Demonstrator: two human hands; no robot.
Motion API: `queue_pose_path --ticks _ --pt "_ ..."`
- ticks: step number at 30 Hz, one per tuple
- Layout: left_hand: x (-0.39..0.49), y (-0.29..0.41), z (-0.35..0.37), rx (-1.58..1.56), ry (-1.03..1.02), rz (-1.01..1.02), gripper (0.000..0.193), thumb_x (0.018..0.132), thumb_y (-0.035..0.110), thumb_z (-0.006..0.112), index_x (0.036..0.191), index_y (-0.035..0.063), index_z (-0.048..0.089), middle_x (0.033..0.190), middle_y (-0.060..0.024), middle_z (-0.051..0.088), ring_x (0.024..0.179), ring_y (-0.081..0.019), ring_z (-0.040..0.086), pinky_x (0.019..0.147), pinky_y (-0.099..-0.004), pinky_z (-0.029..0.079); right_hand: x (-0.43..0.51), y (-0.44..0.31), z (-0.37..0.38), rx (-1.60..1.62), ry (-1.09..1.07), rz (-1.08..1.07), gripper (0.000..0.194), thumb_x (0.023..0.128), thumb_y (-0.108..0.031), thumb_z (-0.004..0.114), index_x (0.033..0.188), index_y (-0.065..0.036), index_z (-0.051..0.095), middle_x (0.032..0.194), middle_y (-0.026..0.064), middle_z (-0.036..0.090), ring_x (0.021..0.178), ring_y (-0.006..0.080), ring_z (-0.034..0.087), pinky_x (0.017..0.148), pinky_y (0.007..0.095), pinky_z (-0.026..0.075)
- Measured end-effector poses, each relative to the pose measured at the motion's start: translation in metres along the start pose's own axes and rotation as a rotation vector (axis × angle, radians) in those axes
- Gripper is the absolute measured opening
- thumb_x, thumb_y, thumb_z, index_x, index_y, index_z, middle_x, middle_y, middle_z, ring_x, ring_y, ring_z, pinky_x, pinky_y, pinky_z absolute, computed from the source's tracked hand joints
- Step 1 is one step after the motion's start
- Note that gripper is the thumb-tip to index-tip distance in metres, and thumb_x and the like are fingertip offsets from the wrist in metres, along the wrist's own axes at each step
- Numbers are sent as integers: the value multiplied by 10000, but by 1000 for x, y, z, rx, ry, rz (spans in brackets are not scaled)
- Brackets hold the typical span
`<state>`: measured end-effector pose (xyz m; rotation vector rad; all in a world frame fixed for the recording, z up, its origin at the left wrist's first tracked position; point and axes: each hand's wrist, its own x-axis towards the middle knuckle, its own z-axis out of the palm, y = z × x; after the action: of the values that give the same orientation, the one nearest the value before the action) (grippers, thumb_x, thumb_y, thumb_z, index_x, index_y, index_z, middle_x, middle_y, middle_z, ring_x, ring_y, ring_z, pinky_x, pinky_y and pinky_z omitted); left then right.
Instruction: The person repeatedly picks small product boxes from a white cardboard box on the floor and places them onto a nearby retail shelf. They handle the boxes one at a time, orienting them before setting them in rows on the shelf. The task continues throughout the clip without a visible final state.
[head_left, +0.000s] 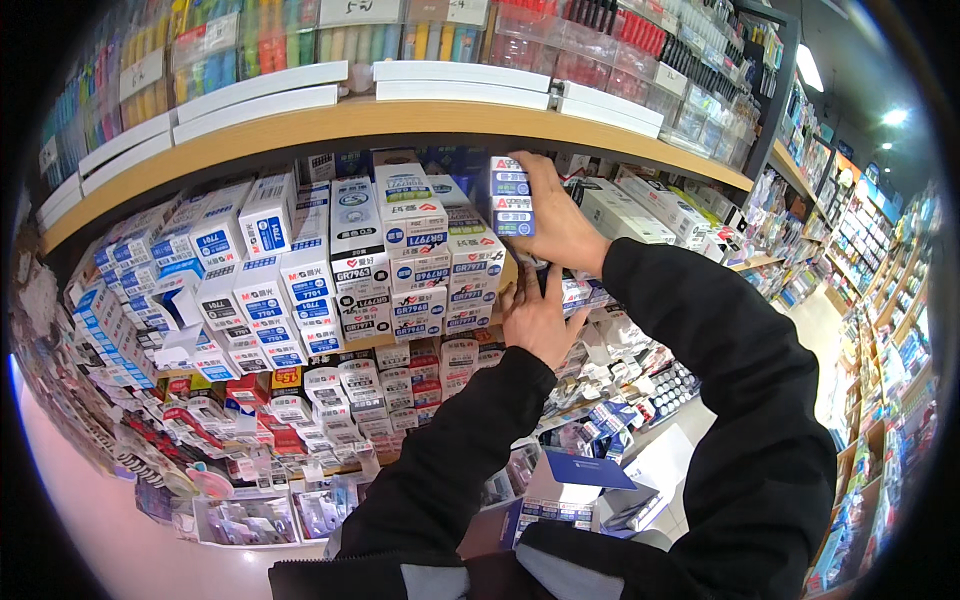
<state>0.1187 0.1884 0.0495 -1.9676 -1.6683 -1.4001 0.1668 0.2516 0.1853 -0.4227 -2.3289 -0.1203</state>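
Note:
Two small blue-and-white cartons, one above the other, stand upright in my right hand, whose fingers wrap over their top and right side at the shelf's opening. Lower down, my left hand reaches to the shelf edge with its fingers spread; its fingertips are partly in shadow, so what they touch is unclear. Left of both hands, white cartons of pens or refills are stacked in columns. A blue-and-white carton lies beside my left hand, under my right wrist.
Above runs a wooden shelf board with clear bins of pens. More white cartons lie to the right. Lower shelves hold stacked cartons. An opened blue cardboard box with small cartons is below, near my body. An aisle runs at right.

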Motion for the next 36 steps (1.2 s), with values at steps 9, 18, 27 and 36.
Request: queue_pose_path --ticks 9,18,27,36 --pt "-4 -8 -6 -140 47 74 659 722 322 723 1276 80 461 1269 -275 480 1084 -368 533 952 -419 377 -8 3 7 -189 78 146 883 627 -71 740 1329 71 222 1258 291 335 1139 475 426 972 424 408" --pt "-8 -13 -6 -141 21 110 705 721 301 724 1324 94 423 1308 -295 427 1105 -407 499 994 -428 352 -3 9 19 -241 148 230 851 625 -54 746 1291 88 235 1169 303 352 1061 506 440 917 448 430" --pt "-9 -13 -9 -112 23 125 682 707 230 720 1312 91 436 1313 -291 425 1115 -403 486 983 -411 359 30 79 23 -230 36 322 845 610 -210 798 1295 63 385 1297 290 412 1205 428 378 1026 401 324" --pt "-9 -17 -6 -188 26 154 712 698 184 718 1328 80 405 1328 -318 398 1184 -415 464 1029 -419 326 65 124 3 286 -190 525 705 647 -167 814 1257 -6 500 1213 162 560 1116 281 490 936 347 412"
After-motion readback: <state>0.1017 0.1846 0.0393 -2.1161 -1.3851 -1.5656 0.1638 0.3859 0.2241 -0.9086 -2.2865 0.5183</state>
